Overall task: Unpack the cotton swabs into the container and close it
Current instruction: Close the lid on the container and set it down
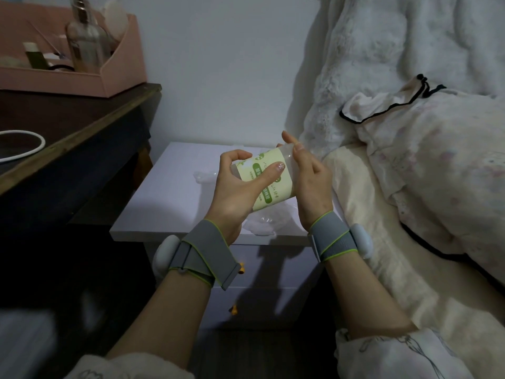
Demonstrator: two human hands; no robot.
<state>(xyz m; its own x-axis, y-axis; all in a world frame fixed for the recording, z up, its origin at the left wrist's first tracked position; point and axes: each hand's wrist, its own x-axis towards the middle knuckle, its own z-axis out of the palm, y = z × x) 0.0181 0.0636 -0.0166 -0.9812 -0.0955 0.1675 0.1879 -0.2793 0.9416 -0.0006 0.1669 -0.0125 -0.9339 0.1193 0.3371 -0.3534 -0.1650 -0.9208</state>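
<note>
A round clear container with a pale green printed label (273,173) is held tilted above the white nightstand (175,192). My left hand (240,184) grips its left end, thumb across the label. My right hand (308,173) holds the right end, index finger raised above it. Crumpled clear plastic wrapping (262,222) lies on the nightstand under the container, and another clear piece (202,176) lies just left of my left hand. Whether the container holds swabs cannot be told.
A dark wooden desk (82,127) stands at the left, carrying a pink organiser tray (120,69) with a glass bottle (84,39) and a white ring-shaped object (21,146). A bed with pale quilts (426,165) fills the right side. The nightstand has drawers with small yellow knobs (233,310).
</note>
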